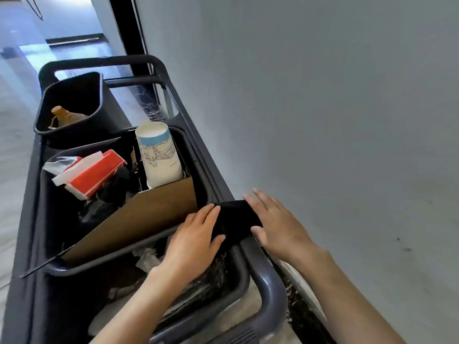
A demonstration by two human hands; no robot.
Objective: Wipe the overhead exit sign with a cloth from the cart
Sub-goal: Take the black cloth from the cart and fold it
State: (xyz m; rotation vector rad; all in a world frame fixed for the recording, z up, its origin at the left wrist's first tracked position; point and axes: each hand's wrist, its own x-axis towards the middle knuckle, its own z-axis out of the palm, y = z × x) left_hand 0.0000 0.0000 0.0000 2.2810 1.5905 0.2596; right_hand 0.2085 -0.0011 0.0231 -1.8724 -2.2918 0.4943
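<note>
Bare forearms nearest cam, both reaching fwd over cart [270,289]. Left hand [192,238] palm-down, fingers flat and loose on dark cloth [236,217]; right hand [275,225] same, fingers spread on cloth's far side. No closed grip on either, just pressing. Cloth draped over cart rail beside middle bin [124,265] (cardboard, paper cup, red box inside). Looks like early stage: cloth located, not lifted yet. Exit sign out of view; pickup, reach up and wipe all left to do.
</note>
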